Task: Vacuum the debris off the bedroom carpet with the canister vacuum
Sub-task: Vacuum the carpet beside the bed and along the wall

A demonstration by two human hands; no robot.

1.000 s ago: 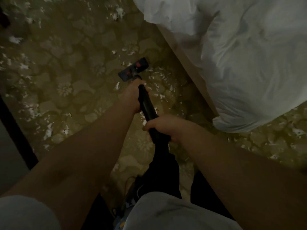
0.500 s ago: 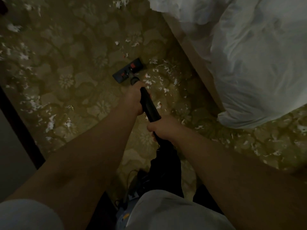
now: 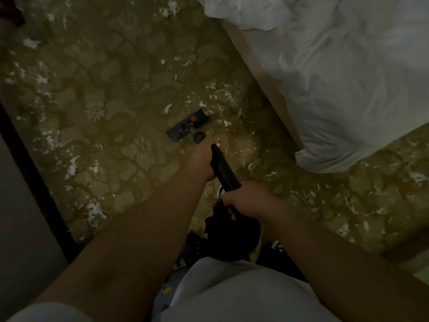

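My left hand (image 3: 202,162) grips the black wand (image 3: 224,169) ahead | my right hand (image 3: 246,201) grips its rear end | floor head (image 3: 186,125) flat on the carpet (image 3: 111,89), toward the edge beside the bed (image 3: 336,77) | white debris (image 3: 222,94) just beyond the head, more along the carpet's left edge

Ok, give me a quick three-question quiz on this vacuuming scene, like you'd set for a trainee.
1. True or false: the left hand and the right hand both hold the wand.
2. Which hand is nearer the floor head? A left, B right.
3. Fill in: the white duvet lies on the floor head's ____ side.
Key: 1 true; 2 A; 3 right.
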